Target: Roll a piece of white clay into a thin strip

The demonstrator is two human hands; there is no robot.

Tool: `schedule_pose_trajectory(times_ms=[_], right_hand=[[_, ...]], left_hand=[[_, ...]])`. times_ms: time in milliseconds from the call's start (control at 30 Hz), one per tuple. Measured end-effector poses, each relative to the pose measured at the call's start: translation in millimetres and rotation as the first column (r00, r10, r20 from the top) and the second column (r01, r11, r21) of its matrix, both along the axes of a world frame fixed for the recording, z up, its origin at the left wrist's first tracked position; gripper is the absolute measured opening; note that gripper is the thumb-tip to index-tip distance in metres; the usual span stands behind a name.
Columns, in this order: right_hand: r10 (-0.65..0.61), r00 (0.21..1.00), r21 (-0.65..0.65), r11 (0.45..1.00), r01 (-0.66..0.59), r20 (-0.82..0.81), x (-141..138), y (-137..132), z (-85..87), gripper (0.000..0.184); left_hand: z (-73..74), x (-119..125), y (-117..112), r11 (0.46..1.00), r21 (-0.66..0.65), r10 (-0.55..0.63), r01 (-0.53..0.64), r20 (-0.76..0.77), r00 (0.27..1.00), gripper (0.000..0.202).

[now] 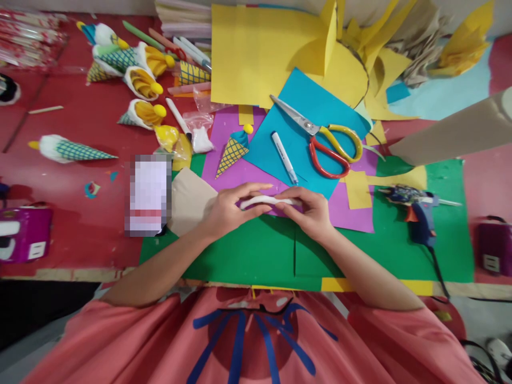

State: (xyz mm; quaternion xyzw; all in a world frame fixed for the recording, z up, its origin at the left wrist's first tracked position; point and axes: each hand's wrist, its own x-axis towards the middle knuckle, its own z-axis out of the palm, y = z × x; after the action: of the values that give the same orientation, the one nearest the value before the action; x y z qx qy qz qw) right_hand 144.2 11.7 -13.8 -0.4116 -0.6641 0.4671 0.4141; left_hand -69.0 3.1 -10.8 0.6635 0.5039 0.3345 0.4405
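Note:
A slim white roll (260,200), which looks like modelling clay, is bowed slightly upward between my two hands. The thumb and fingers of my left hand (234,210) pinch its left part. Toward its other end, my right hand (310,213) grips it between thumb and fingers. Both hands are above the purple sheet (352,216) and green sheet (248,250). Just beyond them lie a white marker (285,158) and a small yellow paper cone (232,154) with a blue top and a yellow ball. Large scissors (316,130) with red and yellow handles rest on a blue sheet (266,138).
On the right are a glue gun (422,213) with its cord and a tall beige roll (452,130). Several decorated cones (142,82) cluster at the back left, near a bag of white material (202,140). Yellow sheets (256,53) stand behind. A blurred-out phone-like object (148,194) lies left.

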Motion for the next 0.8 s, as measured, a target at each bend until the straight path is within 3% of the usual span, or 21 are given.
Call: schedule_pose_trajectory(times_ms=[167,333,533,667,800], right_hand=[[-0.007,1.0,-0.042,0.999,0.007,0.0,-0.3,1.5,1.1,0.027],[0.075,0.997,-0.018,0.997,-0.076,-0.014,-0.4,1.9,0.8,0.032],[-0.001,1.0,-0.062,0.998,0.003,0.026,0.9,2.1,2.3,0.024],[0.038,0.999,-0.079,0.996,-0.038,-0.003,0.8,3.1,2.1,0.029],[0.076,0.997,-0.105,0.991,-0.078,-0.031,0.1,3.9,0.1,0.035]], left_hand=[[-1.4,-1.5,-1.6,0.996,0.079,0.035,-0.031,-0.048,0.998,0.03],[0.5,-2.2,-1.7,0.996,0.084,0.021,-0.014,-0.079,0.997,0.028],[-0.6,-0.5,0.4,0.987,0.162,0.03,-0.021,-0.055,0.998,0.041],[0.2,-0.1,0.3,0.967,0.251,0.058,-0.036,-0.083,0.995,0.023],[1.2,-0.9,0.4,0.965,0.263,0.045,-0.019,-0.092,0.995,0.022]])
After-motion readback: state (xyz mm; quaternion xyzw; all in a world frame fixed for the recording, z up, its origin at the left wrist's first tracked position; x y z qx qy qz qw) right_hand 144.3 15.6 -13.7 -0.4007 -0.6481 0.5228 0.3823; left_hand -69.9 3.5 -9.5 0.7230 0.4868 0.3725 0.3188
